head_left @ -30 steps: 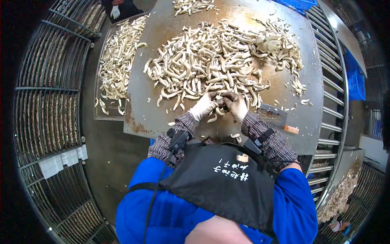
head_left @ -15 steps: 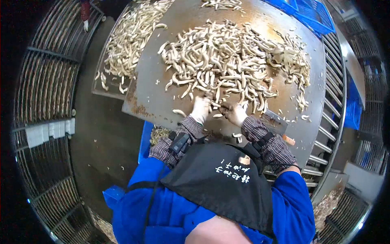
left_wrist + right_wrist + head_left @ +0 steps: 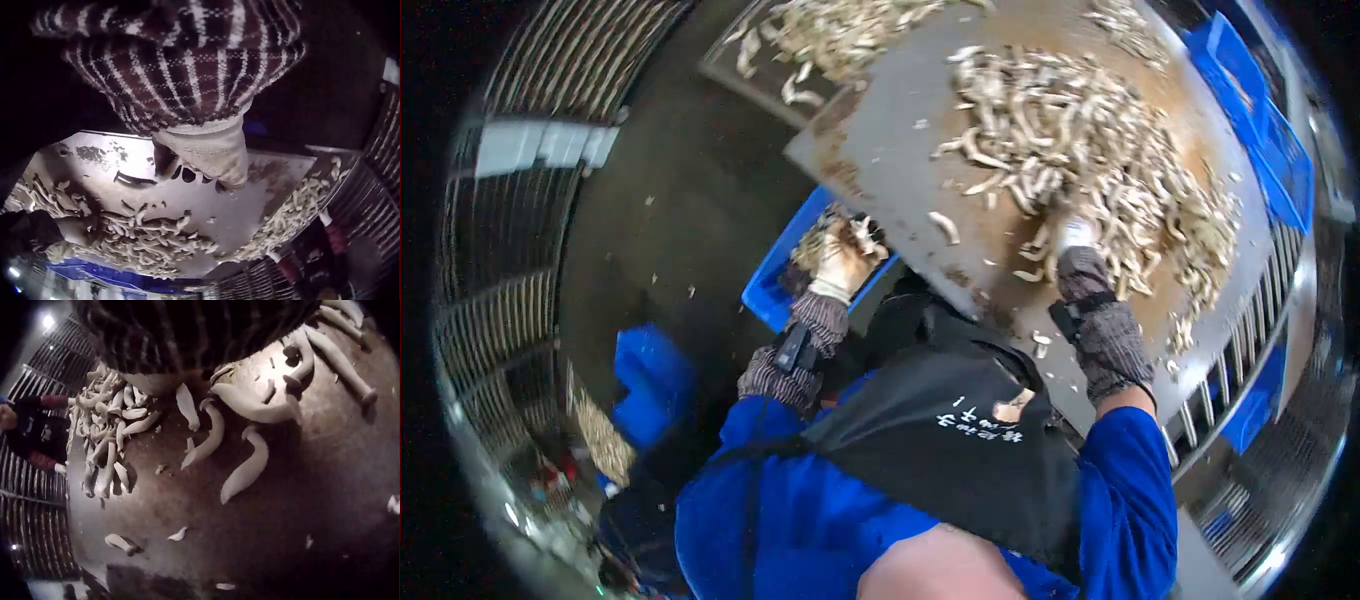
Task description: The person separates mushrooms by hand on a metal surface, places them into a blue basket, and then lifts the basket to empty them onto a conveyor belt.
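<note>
In the head view my left hand [image 3: 846,258], in a white glove with dark-stained fingers, is over a blue crate [image 3: 772,292] beside the metal table [image 3: 890,150]. Pale mushroom pieces [image 3: 866,236] show at its fingers; whether they are gripped I cannot tell. My right hand [image 3: 1077,232], also gloved, reaches into the near side of a heap of king oyster mushrooms [image 3: 1090,130], its fingers hidden there. Several single mushrooms [image 3: 247,465] lie on the tabletop in the right wrist view. One mushroom [image 3: 943,227] lies apart near the table's left edge.
A tray of mushrooms [image 3: 840,40] adjoins the table's far left. Blue baskets [image 3: 1285,165] stand at the far right, beside a roller conveyor [image 3: 1250,345]. Racks [image 3: 580,60] line the left side. Another person [image 3: 28,434] appears in the right wrist view.
The hands have parted. My left hand has gone from the table's near edge to the crate on the left; my right hand has moved forward into the heap. The head view has turned left.
</note>
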Demonstrator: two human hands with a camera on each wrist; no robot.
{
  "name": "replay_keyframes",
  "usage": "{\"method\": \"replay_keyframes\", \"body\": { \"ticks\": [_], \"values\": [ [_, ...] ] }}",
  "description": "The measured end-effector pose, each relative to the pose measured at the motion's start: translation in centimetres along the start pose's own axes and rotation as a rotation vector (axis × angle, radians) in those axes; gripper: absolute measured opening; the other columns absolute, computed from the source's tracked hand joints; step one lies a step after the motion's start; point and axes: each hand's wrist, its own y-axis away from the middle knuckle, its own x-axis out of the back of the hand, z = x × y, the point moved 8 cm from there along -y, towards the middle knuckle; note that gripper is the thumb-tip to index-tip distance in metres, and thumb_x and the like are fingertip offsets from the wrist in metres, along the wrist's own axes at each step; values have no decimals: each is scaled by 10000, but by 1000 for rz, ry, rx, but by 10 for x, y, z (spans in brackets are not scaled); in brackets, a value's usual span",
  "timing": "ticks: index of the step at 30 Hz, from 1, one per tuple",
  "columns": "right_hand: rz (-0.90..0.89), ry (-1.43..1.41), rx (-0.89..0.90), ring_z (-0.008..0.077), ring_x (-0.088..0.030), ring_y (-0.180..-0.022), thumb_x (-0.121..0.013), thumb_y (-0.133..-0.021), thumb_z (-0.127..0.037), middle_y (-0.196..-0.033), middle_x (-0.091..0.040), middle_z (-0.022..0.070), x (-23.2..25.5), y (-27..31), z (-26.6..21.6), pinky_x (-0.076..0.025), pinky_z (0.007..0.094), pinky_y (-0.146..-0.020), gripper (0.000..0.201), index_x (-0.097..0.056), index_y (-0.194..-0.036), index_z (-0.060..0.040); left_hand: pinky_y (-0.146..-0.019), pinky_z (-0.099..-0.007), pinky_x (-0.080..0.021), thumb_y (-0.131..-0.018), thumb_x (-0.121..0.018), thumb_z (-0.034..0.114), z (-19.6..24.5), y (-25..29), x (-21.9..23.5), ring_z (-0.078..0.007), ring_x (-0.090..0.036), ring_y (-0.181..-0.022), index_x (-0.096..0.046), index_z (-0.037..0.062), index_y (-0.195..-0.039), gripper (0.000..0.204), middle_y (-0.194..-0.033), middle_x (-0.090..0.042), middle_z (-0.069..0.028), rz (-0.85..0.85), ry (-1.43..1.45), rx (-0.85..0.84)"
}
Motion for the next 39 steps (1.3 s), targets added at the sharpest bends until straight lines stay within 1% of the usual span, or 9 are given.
{"method": "replay_keyframes", "body": {
  "ticks": [5, 10, 12, 19, 27, 29, 32, 35, 39],
  "values": [
    [652, 641, 745, 411, -543, -1049, -613, -803, -179, -1163, -559, 206, 37, 75, -147, -438, 511, -914, 293, -630, -1063, -47, -874, -546, -511, -939, -500, 344, 32, 14, 27, -244, -631, -998, -587, 107, -1105, 303, -1072, -656, -69, -50, 73, -79],
    [119, -23, 1056, 337, -621, -838, -641, -695, -56, -898, -638, 161, -42, 88, -197, -493, 443, -721, 250, -631, -944, -28, -971, -519, -444, -959, -463, 377, 78, 17, 87, -258, -609, -1045, -576, 101, -1124, 340, -1103, -650, -71, 224, 1, -216],
    [-314, -14, 1056, 326, -635, -768, -592, -773, -74, -821, -640, 154, -93, 111, -247, -513, 410, -669, 244, -637, -1011, -39, -983, -444, -430, -902, -593, 365, 102, 6, 132, -234, -591, -1048, -523, 71, -1201, 425, -1123, -644, -60, -476, 200, 60],
    [-276, 43, 1040, 320, -588, -975, -534, -845, -135, -993, -611, 152, -93, 133, -244, -473, 413, -866, 328, -585, -1162, -70, -1004, -462, -403, -852, -669, 340, 201, 72, 139, -362, -407, -1258, -310, -92, -1369, 763, -1413, -359, -255, 947, -1966, -692],
    [508, -174, -31, 349, -603, -1011, -603, -858, -160, -1044, -621, 212, 99, 139, 69, -488, 426, -860, 319, -570, -1156, -48, -911, -494, -434, -708, -740, 324, -127, 16, -124, -368, -518, -1115, -536, 79, -1243, 623, -1257, -517, -208, -844, -2444, -810],
    [640, -24, -134, 360, -580, -1046, -604, -858, -168, -1066, -612, 212, 132, 170, 117, -463, 425, -901, 335, -560, -1167, -47, -1002, -484, -379, -665, -730, 452, -219, -12, -115, -368, -461, -1197, -464, 130, -1334, 789, -1334, -429, -224, -1065, -2669, 162],
    [683, -50, -354, 361, -500, -1157, -604, -858, -178, -1251, -518, 192, 147, 198, 195, -416, 418, -973, 456, -472, -1278, -58, -1028, -541, -333, -683, -703, 472, -328, -14, -147, -372, -402, -1253, -487, 204, -1327, 731, -1379, -406, -182, -1806, -2321, -523],
    [708, 13, -422, 415, -437, -1216, -631, -835, -240, -1344, -438, 244, 146, 189, 247, -363, 470, -1019, 644, -362, -1381, -29, -1108, -584, -193, -721, -680, 440, -421, -37, -185, -398, -295, -1325, -461, 248, -1361, 703, -1445, -340, -140, -1945, -2252, -632],
    [389, -160, -216, 419, -407, -1251, -613, -853, -355, -1384, -400, 259, 160, 117, 224, -334, 479, -1036, 668, -374, -1377, -16, -1102, -556, -262, -797, -624, 449, -477, -147, -258, -391, -232, -1377, -374, 192, -1426, 724, -1507, -256, -151, -1397, -2778, -585]
  ]
}}
